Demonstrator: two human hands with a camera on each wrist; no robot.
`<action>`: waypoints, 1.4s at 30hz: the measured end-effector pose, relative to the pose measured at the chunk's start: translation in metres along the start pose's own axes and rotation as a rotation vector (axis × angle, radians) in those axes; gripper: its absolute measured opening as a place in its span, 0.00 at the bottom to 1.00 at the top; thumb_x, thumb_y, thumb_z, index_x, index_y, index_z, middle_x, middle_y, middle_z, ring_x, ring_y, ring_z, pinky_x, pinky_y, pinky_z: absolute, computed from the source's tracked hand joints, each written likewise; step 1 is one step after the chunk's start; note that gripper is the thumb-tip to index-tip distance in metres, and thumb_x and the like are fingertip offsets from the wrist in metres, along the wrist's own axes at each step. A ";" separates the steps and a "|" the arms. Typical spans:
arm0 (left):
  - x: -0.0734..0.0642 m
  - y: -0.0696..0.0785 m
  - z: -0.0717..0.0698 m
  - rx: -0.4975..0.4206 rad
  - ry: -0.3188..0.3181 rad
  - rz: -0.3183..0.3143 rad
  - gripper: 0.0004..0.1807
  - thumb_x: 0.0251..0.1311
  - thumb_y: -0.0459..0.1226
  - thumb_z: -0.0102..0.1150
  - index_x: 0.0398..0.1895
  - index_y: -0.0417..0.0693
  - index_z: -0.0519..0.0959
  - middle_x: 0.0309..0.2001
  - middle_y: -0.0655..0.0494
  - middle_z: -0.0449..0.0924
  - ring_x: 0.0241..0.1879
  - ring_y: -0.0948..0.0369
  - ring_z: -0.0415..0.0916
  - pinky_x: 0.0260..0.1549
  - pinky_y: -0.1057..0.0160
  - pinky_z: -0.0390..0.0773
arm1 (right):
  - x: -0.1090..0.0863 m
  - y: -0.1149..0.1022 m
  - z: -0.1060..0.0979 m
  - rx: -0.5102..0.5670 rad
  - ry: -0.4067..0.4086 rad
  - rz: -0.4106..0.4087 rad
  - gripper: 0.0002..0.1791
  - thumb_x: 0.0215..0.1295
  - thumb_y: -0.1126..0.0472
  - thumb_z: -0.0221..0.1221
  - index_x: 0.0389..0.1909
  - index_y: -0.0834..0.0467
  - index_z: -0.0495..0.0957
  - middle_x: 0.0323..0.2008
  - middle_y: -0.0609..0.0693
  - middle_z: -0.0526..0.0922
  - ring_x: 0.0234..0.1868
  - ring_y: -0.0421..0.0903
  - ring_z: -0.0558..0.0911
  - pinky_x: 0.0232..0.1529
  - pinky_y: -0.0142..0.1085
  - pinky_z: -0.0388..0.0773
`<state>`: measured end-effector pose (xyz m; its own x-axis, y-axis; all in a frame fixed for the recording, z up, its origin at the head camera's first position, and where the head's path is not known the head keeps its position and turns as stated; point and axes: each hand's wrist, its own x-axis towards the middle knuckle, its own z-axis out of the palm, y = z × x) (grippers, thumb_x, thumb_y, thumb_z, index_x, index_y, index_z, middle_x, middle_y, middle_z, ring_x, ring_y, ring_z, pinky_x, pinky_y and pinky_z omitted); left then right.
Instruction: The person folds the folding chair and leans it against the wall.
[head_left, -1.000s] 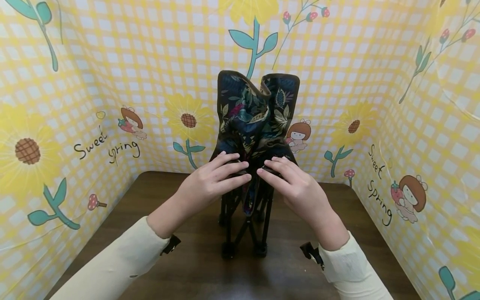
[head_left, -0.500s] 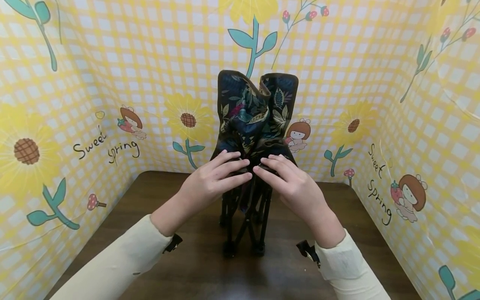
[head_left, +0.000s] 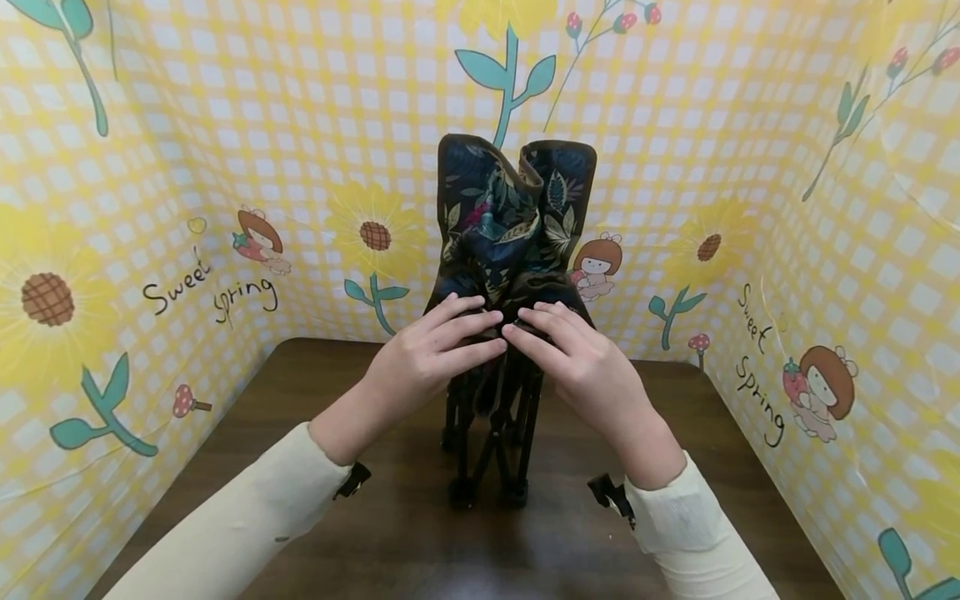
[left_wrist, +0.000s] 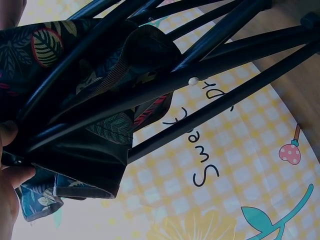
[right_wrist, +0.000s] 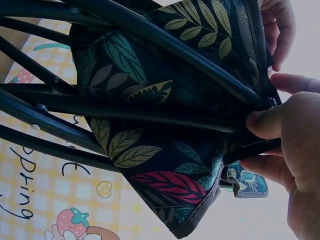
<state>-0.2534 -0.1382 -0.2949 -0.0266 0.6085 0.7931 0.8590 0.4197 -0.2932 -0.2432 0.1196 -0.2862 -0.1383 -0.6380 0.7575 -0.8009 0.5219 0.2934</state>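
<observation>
A partly folded camping chair (head_left: 487, 225) with dark leaf-print fabric stands upright on the brown table, its two back corners raised behind the hands. My left hand (head_left: 408, 358) grips the chair's left front corner from above, and my right hand (head_left: 588, 367) grips the right front corner. The fingertips of both hands almost meet in the middle. Below them, the thin black legs (head_left: 497, 467) cross and stand close together. In the right wrist view, the thumb (right_wrist: 265, 122) presses on a black tube where it meets the fabric. Seat fabric (left_wrist: 112, 127) sags between the tubes in the left wrist view.
A dark wooden table (head_left: 300, 417) carries the chair. Yellow checked cloth (head_left: 315, 150) printed with sunflowers encloses its back and both sides. A small black device (head_left: 613, 500) hangs at the right sleeve cuff, and a similar one (head_left: 352, 481) at the left.
Both hands have drawn a little closer together, the right one moving left. The chair's front corners and front feet have narrowed with them. The view has shifted slightly.
</observation>
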 end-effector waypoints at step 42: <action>0.003 -0.015 0.014 -0.047 0.060 -0.022 0.21 0.61 0.21 0.65 0.52 0.50 0.88 0.58 0.47 0.84 0.60 0.45 0.80 0.62 0.43 0.77 | 0.008 0.007 0.014 -0.012 0.029 -0.011 0.27 0.62 0.80 0.63 0.61 0.58 0.81 0.58 0.58 0.83 0.60 0.56 0.82 0.65 0.51 0.77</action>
<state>-0.2735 -0.1331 -0.2962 -0.0162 0.5570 0.8304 0.8815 0.3999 -0.2510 -0.2576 0.1102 -0.2863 -0.1124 -0.6270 0.7709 -0.7950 0.5222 0.3088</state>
